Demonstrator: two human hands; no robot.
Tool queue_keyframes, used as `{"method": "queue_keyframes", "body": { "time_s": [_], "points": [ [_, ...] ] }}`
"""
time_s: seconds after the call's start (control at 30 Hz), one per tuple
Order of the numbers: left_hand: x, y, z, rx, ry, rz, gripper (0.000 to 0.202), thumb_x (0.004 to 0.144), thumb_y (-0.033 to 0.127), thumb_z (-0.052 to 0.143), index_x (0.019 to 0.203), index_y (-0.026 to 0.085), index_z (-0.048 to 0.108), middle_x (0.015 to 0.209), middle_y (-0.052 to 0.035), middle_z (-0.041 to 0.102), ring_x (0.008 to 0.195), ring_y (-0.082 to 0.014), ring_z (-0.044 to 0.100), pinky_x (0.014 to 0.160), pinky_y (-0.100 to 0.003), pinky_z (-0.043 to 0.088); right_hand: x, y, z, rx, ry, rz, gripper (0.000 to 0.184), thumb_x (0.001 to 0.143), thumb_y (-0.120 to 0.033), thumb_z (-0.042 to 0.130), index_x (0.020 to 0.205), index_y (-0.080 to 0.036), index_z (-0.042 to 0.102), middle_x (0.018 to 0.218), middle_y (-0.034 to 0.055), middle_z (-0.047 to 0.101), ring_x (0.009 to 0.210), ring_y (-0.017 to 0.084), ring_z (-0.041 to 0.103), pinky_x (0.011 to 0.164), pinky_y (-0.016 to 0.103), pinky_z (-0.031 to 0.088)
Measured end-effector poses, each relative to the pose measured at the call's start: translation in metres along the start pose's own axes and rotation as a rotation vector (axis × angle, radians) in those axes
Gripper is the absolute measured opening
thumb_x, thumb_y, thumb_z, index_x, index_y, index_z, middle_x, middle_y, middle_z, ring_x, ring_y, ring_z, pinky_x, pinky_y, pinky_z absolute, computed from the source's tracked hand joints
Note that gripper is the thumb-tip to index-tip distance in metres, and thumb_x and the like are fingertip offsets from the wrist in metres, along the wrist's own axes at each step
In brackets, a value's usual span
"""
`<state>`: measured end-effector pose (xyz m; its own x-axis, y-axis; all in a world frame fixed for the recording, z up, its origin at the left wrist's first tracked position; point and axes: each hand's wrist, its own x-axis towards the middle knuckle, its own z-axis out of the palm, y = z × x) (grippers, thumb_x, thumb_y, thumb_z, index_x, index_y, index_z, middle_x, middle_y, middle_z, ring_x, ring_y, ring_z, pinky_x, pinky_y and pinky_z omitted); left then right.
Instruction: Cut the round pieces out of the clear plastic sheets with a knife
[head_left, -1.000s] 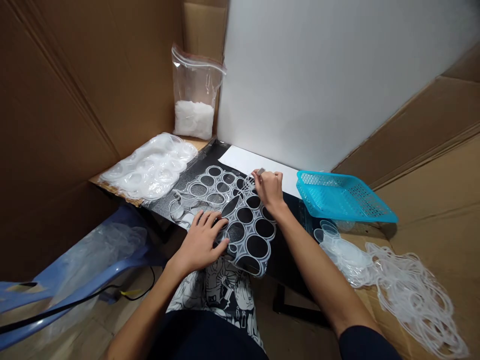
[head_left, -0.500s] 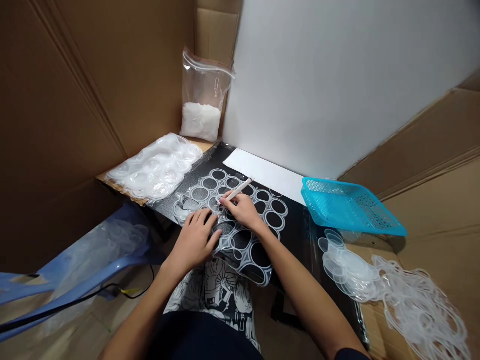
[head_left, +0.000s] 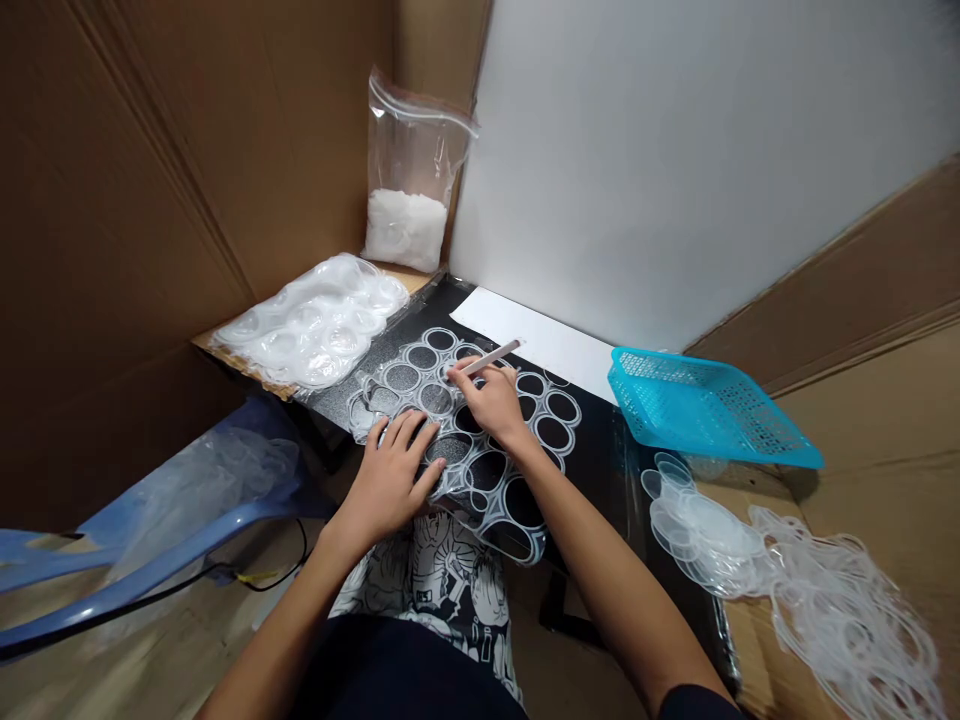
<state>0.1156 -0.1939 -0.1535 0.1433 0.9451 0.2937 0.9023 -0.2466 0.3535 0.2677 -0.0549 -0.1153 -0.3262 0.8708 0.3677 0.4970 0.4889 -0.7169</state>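
A translucent plastic sheet with round cut-outs lies on the black table and hangs slightly over its front edge. Fingers spread, my left hand rests flat on the sheet's near left part. My right hand grips a white pen-like tool, its back end pointing up to the right. The tool's tip is near a ring in the upper middle of the sheet, mostly hidden by my fingers. I cannot make out what kind of tip it has.
A stack of white ring sheets sits at the left, with a zip bag behind. White paper lies at the back. A blue basket, loose clear discs and a heap of thin rings are on the right.
My right hand has moved slightly up and right with the pen-like tool, from one ring to around another. The left hand stays on the sheet. The view has shifted a little.
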Motion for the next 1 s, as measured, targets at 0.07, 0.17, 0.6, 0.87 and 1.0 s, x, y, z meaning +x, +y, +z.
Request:
{"method": "queue_keyframes", "body": {
  "time_s": [0.07,0.17,0.6,0.87,1.0],
  "points": [
    [0.001,0.001,-0.001,-0.003,-0.005,0.000,0.044,0.104,0.040,0.047,0.144,0.023,0.055,0.151,-0.0127,0.054,0.145,-0.0322,0.042,0.122,-0.059,0.024,-0.001,0.001,0.001,0.029,-0.130,-0.029,0.022,0.098,-0.040,0.063,0.090,-0.026,0.078,0.108,0.0026,0.079,0.106,0.024,0.070,0.109,0.046,0.033],
    [0.002,0.002,-0.003,-0.012,-0.012,0.008,0.043,0.104,0.039,0.048,0.143,0.023,0.055,0.151,-0.0117,0.055,0.144,-0.0321,0.042,0.121,-0.059,0.024,-0.007,0.003,0.007,0.092,-0.225,-0.013,0.019,0.097,-0.037,0.065,0.090,-0.025,0.078,0.103,0.0019,0.080,0.103,0.023,0.071,0.108,0.045,0.034],
    [0.045,-0.007,-0.023,-0.199,0.200,-0.155,0.033,0.096,0.039,0.062,0.124,0.021,0.063,0.124,-0.0104,0.068,0.118,-0.0296,0.061,0.098,-0.045,0.045,-0.007,0.010,0.005,0.524,-0.190,0.073,0.034,0.089,-0.055,0.068,0.088,-0.021,0.069,0.087,0.0035,0.072,0.079,0.018,0.067,0.078,0.032,0.051],
    [0.066,-0.008,-0.025,-0.720,0.269,-0.251,0.020,0.086,0.039,0.069,0.088,0.019,0.075,0.081,-0.0030,0.074,0.068,-0.0163,0.062,0.065,-0.029,0.048,-0.008,0.013,-0.003,0.787,-0.134,0.202,0.045,0.080,-0.066,0.075,0.090,-0.022,0.067,0.080,0.0018,0.067,0.077,0.017,0.062,0.079,0.032,0.050],
    [0.060,-0.008,-0.025,-0.888,0.297,-0.417,0.027,0.084,0.044,0.071,0.090,0.018,0.075,0.088,-0.0048,0.074,0.072,-0.0165,0.064,0.065,-0.029,0.051,-0.008,0.012,-0.004,0.852,-0.115,0.262,0.049,0.077,-0.070,0.074,0.090,-0.023,0.065,0.078,0.0023,0.066,0.078,0.019,0.064,0.081,0.034,0.052]
  ]
}}
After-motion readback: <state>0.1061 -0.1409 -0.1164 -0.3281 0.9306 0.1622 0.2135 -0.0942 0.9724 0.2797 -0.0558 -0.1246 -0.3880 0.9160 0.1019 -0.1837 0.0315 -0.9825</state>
